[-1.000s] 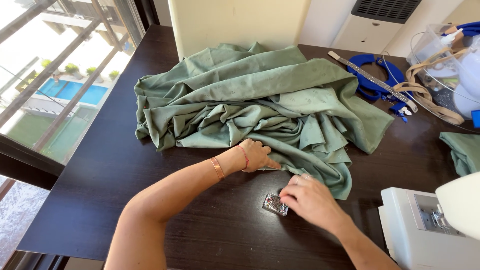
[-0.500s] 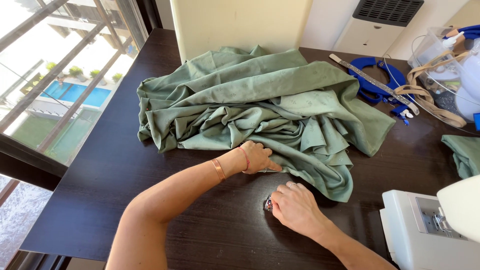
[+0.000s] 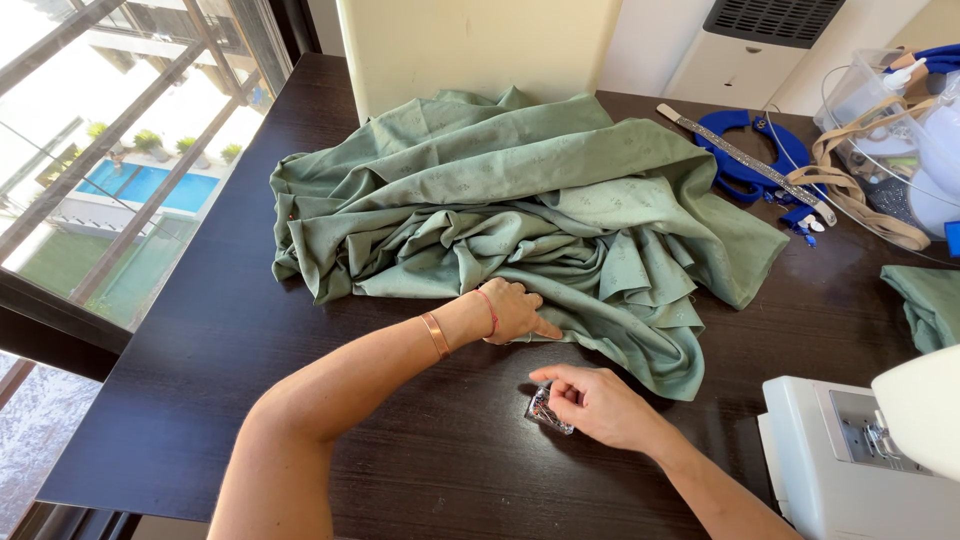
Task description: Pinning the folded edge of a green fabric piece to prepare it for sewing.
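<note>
A large crumpled sheet of green fabric (image 3: 520,210) lies across the dark wooden table (image 3: 230,340). My left hand (image 3: 512,312) rests curled on the fabric's near edge, fingertips pressing it to the table; a copper bangle and a red cord are on that wrist. My right hand (image 3: 598,402) sits just in front of the fabric, its fingers pinching at a small shiny metal object (image 3: 545,410) that lies on the table. Part of that object is hidden under the fingers.
A white sewing machine (image 3: 870,455) stands at the near right corner. At the far right lie a blue hoop (image 3: 750,160), a tan strap (image 3: 860,195), a clear tub (image 3: 890,110) and another green cloth piece (image 3: 925,300). A window (image 3: 110,170) runs along the left table edge.
My right hand has slid left and towards me, from the fabric's edge down onto the small metal object. The left hand has stayed on the fabric.
</note>
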